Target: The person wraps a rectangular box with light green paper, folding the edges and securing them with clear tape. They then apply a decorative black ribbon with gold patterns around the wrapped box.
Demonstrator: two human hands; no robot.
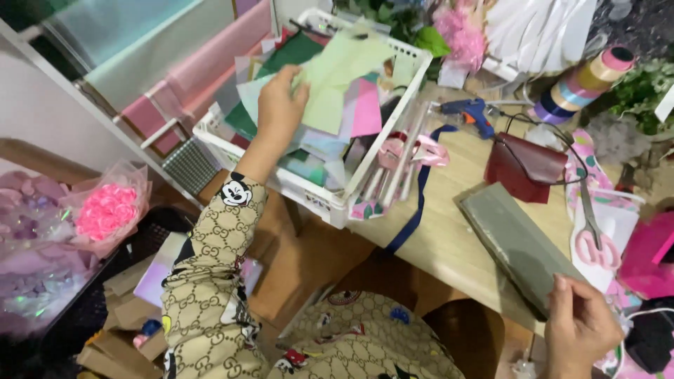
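Head view. Left hand [279, 105] reaches into the white basket [330, 203] at the table's left end, fingers closed on a pale green sheet [337, 77] on top of the loose coloured paper. The sheet lies just right of the hand, tilted, its long side running up toward the basket's far rim.

Right hand [579, 330], at the near right table edge, pinches the near end of a flat grey-green board [516, 242]. The board's long axis runs diagonally away and left, toward the basket. Thumb placement is hard to read; the grip looks light.

Between basket and board: bare wooden table [442, 238] crossed by a blue ribbon [414, 210]. Pink scissors [593, 238] and a dark red pouch [526, 165] crowd the right side.
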